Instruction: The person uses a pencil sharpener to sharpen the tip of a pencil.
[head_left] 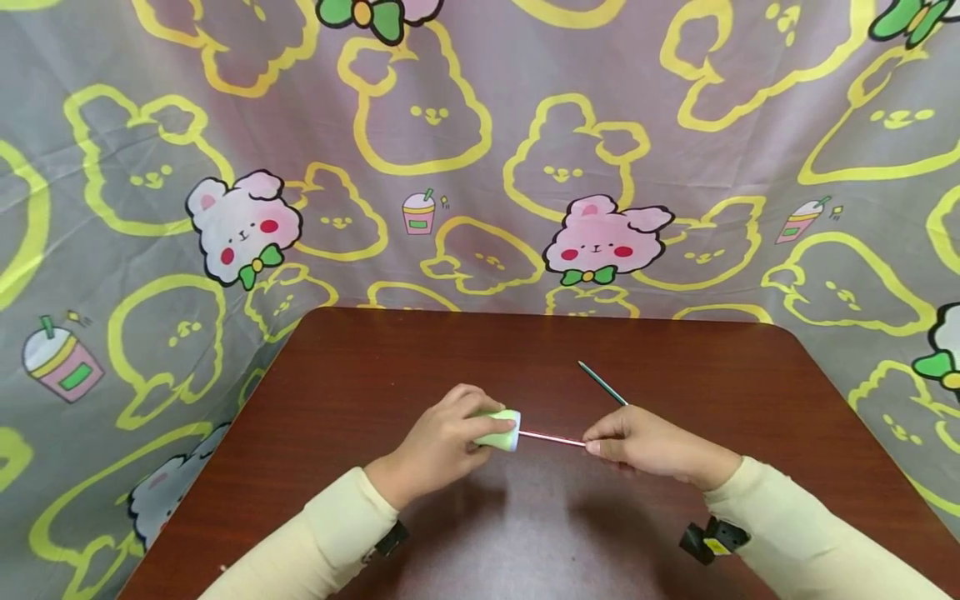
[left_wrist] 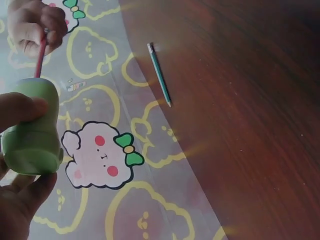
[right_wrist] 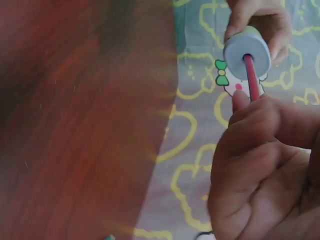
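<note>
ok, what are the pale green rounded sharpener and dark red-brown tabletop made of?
Pale green rounded sharpener: probably plastic, satin; smooth, moulded-looking body.
Dark red-brown tabletop: wood or wood-look laminate, can't tell which; semi-gloss, with streaky grain and pale sheen.

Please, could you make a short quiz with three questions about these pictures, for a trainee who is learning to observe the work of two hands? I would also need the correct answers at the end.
1. True or false: the green pencil lies on the table, and neither hand holds it.

2. What does the right hand hold?
A) a spoon
B) the red pencil
C) a brush

3. Fill in the gap: one end of the red pencil is inside the ____, which the left hand grips.

Key:
1. True
2. B
3. sharpener
</note>
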